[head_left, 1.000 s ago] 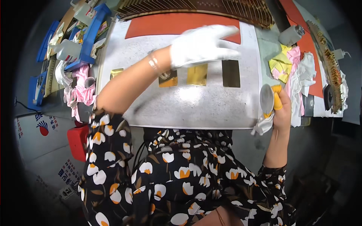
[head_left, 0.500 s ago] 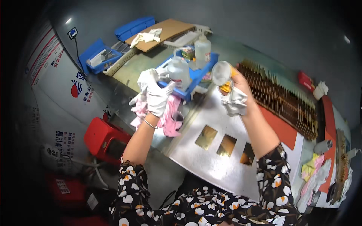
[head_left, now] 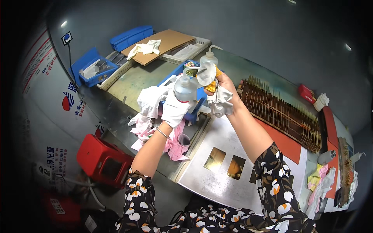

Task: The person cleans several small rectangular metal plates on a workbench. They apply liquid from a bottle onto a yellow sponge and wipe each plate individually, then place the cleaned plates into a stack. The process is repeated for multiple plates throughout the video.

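Note:
My left hand, in a white glove, is closed round a translucent wash bottle with a bent spout. The spout's tip reaches the face of a round whitish pad gripped in my right hand. Yellow-orange coverings show on the right fingers, and a crumpled white cloth hangs against that palm. Both hands are above a blue tray, partly hidden by them. A second wash bottle stands behind the pad. White and pink cloths lie beside my left hand.
A whitish board with several shiny rectangular plates lies in front of me. Right of it, a long rack holds upright thin pieces. Cardboard and blue bins sit at the back left. A red stool stands left.
The wash bottle has been raised in my left hand and moved right. My right hand has brought the pad left, under the spout. The whole view has shifted slightly.

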{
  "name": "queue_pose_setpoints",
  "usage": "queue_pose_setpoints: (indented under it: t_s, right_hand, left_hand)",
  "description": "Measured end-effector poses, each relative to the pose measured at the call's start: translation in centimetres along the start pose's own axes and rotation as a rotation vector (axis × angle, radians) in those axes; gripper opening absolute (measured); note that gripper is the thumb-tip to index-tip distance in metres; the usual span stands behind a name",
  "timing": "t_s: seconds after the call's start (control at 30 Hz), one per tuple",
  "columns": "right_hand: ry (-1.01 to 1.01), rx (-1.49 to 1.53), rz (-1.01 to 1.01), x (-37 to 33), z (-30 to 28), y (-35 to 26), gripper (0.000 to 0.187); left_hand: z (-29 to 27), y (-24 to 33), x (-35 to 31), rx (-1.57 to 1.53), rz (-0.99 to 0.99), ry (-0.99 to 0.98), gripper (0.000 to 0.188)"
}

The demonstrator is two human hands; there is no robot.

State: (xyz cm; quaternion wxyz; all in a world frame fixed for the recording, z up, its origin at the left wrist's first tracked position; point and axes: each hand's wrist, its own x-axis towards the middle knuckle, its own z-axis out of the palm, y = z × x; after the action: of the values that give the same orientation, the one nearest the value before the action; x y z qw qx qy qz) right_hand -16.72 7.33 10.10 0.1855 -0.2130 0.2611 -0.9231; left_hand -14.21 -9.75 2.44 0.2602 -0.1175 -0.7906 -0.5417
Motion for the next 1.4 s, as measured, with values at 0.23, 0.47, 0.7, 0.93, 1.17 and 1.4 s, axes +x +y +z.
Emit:
queue_pose_setpoints:
  t_s: [0.23,0.47,0.7,0.93,1.17,1.4]
  right_hand:
    - [-0.035,-0.065,0.014,0.5,-1.4,-0.1,0.022]
    - [-0.001,-0.060,0.028,0.3,-0.3,-0.7,0.024]
    - [-0.098,-0.047,0.005,0.6,-0.8,-0.6,0.024]
    - [-0.162,0.129,0.045,0.6,-0.6,-0.1,0.022]
    - [0.035,-0.022,-0.084,-7.4,1.2,-5.4,0.024]
    - [0.691,-0.435,-0.216,-36.7,4.1,-11.0,0.026]
  left_hand:
    - [0.1,0.6,0.4,0.075,-0.140,-0.016,0.065]
    - [0.5,-0.4,0.7,0.071,-0.082,0.007,0.063]
    - [0.2,0.6,0.5,-0.038,-0.099,-0.001,0.059]
    - [-0.3,-0.9,0.6,0.002,-0.095,-0.020,0.045]
    - [1.6,0.5,0.2,0.349,0.138,-0.007,0.050]
    - [9.2,16.0,-7.9,-0.124,0.536,-0.328,0.060]
